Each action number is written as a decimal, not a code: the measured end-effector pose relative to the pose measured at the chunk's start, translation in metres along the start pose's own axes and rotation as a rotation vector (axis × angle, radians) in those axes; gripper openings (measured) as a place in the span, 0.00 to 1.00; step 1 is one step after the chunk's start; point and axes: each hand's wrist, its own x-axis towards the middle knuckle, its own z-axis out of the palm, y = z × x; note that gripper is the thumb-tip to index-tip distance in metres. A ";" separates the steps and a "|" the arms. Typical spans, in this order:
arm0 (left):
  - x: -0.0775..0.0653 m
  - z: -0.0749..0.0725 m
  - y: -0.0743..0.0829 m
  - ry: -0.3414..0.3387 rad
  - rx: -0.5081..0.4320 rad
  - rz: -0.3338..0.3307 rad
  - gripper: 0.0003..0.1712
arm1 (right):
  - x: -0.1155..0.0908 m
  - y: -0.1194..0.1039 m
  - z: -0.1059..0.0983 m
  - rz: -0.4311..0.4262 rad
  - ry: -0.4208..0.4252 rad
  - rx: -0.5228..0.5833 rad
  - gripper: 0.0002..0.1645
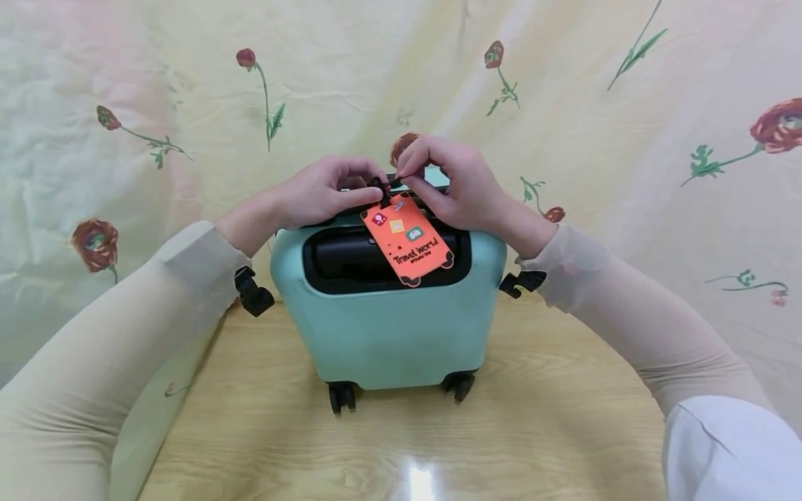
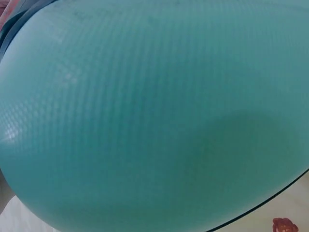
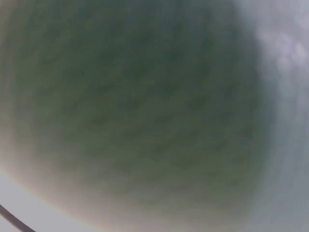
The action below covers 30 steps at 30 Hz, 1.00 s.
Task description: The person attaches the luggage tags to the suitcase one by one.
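Note:
A mint-green suitcase (image 1: 401, 341) stands upright, with a black recessed panel (image 1: 335, 261) on the side facing me. An orange luggage tag (image 1: 416, 254) printed "Travel World" hangs slanted over that panel from a black strap (image 1: 385, 197). My left hand (image 1: 319, 189) pinches the strap by its buckle at the tag's upper end. Just to the right, my right hand (image 1: 464, 182) pinches the strap's thin end between thumb and forefinger. Close up, the suitcase's ribbed shell (image 2: 145, 106) fills the left wrist view; the right wrist view shows only a blurred green surface (image 3: 145, 106).
Black caster wheels (image 1: 342, 396) carry the suitcase on a wood-grain tabletop (image 1: 401, 445). Behind and along the left hangs a pale cloth (image 1: 351, 83) with printed red flowers. Black wrist straps with buckles (image 1: 253, 292) dangle by both sleeves.

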 end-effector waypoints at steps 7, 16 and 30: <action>0.002 0.000 0.000 0.006 -0.011 -0.011 0.14 | -0.002 0.003 -0.002 0.017 -0.003 0.055 0.08; 0.003 -0.002 0.000 -0.011 -0.030 -0.005 0.15 | 0.000 0.004 -0.001 0.063 -0.043 0.006 0.08; 0.008 -0.004 0.001 -0.131 -0.003 0.041 0.18 | -0.001 0.000 0.000 -0.040 0.012 -0.121 0.04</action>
